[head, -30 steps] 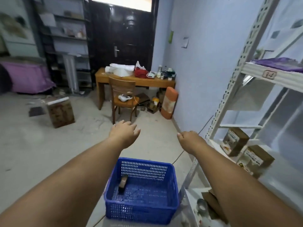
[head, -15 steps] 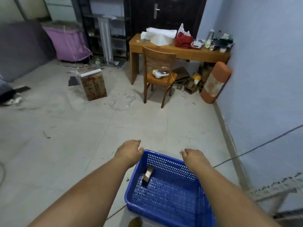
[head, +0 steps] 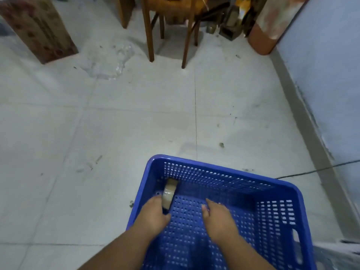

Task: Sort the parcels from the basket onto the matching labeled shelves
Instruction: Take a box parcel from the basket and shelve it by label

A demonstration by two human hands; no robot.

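A blue perforated plastic basket (head: 220, 168) sits on the tiled floor in front of me. One small taped parcel (head: 169, 191) leans on edge against its left inner wall. My left hand (head: 153, 213) is inside the basket and its fingers curl round the near end of that parcel. My right hand (head: 219, 217) hovers low over the basket floor a little to the right, fingers loosely bent and holding nothing. No shelves are in view.
A wooden chair (head: 169, 26) stands at the top centre, with a brown cardboard box (head: 39, 28) to its left. An orange roll (head: 270, 26) leans on the blue wall (head: 331, 75) at the right. A dark cable (head: 315, 170) runs along the floor beside the basket.
My head tipped down, so the shelves and the desk left the view. Both hands dropped from above the basket into it, and my left hand closed on the parcel.
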